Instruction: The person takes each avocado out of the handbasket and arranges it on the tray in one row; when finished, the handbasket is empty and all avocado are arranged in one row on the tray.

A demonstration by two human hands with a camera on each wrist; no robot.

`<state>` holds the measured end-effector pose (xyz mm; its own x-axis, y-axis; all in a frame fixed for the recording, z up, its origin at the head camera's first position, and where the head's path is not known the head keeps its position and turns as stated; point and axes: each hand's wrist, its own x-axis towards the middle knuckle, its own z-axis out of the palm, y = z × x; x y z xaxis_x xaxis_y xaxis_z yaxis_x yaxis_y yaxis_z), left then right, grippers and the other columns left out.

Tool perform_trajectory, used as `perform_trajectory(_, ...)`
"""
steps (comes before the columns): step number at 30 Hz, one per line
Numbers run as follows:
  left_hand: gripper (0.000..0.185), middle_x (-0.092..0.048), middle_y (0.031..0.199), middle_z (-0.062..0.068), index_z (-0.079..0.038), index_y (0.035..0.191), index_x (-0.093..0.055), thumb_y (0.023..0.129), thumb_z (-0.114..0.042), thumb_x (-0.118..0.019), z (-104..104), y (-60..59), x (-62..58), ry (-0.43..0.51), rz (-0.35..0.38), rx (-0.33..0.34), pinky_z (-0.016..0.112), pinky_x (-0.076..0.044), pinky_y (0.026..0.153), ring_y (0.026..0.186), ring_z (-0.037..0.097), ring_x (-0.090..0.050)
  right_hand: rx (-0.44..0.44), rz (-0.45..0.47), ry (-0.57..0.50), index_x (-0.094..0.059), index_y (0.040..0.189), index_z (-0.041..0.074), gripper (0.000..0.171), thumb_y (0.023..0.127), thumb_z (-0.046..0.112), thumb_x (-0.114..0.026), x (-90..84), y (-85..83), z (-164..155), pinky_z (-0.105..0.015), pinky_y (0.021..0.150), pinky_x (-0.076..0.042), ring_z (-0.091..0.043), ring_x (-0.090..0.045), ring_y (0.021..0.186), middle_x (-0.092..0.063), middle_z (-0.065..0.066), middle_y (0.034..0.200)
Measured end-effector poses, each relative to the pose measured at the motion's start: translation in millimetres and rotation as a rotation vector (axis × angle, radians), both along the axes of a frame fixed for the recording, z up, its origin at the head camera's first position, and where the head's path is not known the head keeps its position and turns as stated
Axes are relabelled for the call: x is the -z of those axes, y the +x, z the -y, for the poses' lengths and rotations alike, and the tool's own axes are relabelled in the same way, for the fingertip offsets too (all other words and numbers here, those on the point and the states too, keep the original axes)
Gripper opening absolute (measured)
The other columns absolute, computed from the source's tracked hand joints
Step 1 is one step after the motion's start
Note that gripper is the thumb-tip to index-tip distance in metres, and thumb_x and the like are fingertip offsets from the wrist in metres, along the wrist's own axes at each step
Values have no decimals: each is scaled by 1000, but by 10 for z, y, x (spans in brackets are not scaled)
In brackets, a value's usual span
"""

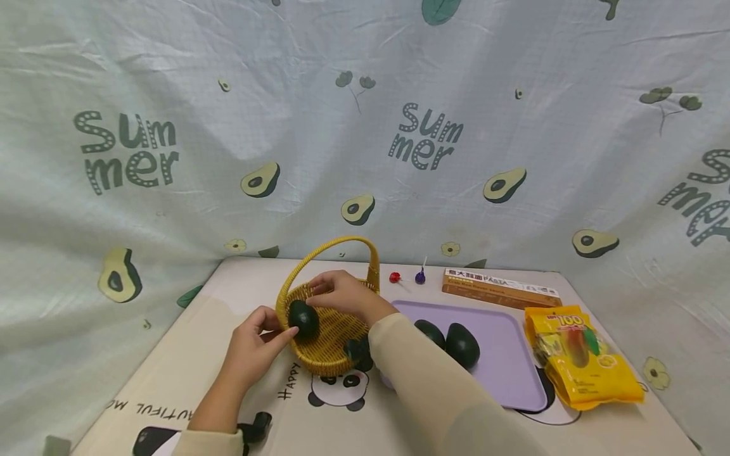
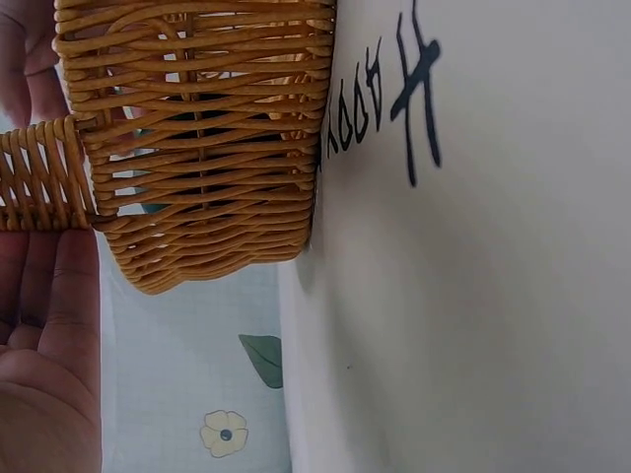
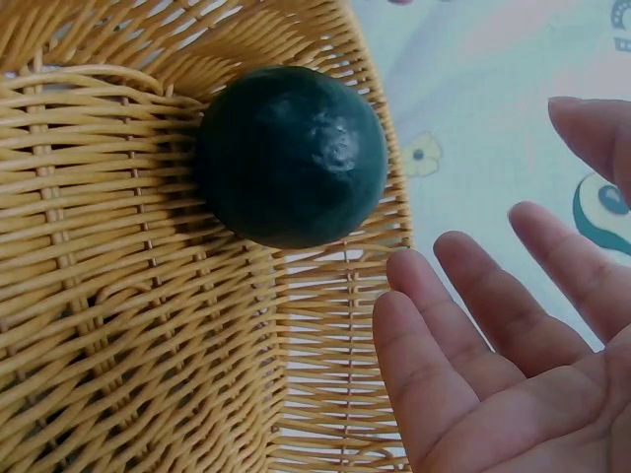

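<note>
Avocado (image 3: 291, 156): lying inside the wicker basket (image 1: 331, 345), resting against its near-left wall, dark and rounded; its long axis is hard to tell from these views.
Right hand (image 1: 342, 294): reaching over the basket, fingers straight and released, hovering just beside the avocado on its far-right side, grasping nothing.
Left hand (image 1: 255, 345): steadying the basket from outside, fingers lying along the left rim near the handle's base; grip relaxed rather than clenched.
Nearer hand: both are sitting close, the left separated from the fruit by the wicker wall.
Basket: standing on the desk (image 1: 188, 373), left of the purple tray (image 1: 513, 373) holding two more avocados (image 1: 462, 345).
</note>
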<state>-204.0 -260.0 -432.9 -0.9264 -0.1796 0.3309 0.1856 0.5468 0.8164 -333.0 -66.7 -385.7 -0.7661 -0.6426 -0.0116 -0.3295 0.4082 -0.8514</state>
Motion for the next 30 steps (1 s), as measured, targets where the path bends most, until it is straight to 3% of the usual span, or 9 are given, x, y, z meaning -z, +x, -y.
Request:
perform_trajectory(17,28,-70,100,4,-12,103,-60,88,-22,-83,-27,-16,-6,31,-12,18,33,-61,91,97,15,-67,-13,11,3,-70,131,21,40,92,26,-79,177,-68,154,-42,104,-54,-20,-64,122,-70,-2,130)
perform_trajectory(25,28,-70,97,1,-12,101,-61,88,-19,-84,-14,-8,13,21,-35,16,31,-61,89,96,13,-67,-43,209,18,-70,130,21,43,89,21,-83,204,-53,231,-52,89,-61,-28,-67,113,-64,-12,133)
perform_trajectory(30,27,-70,97,1,-12,100,-61,88,-18,-84,-1,-2,19,13,-40,14,27,-60,88,95,11,-67,-50,211,50,-71,128,23,43,87,21,-84,236,-54,299,-52,84,-62,-30,-65,115,-64,-10,132)
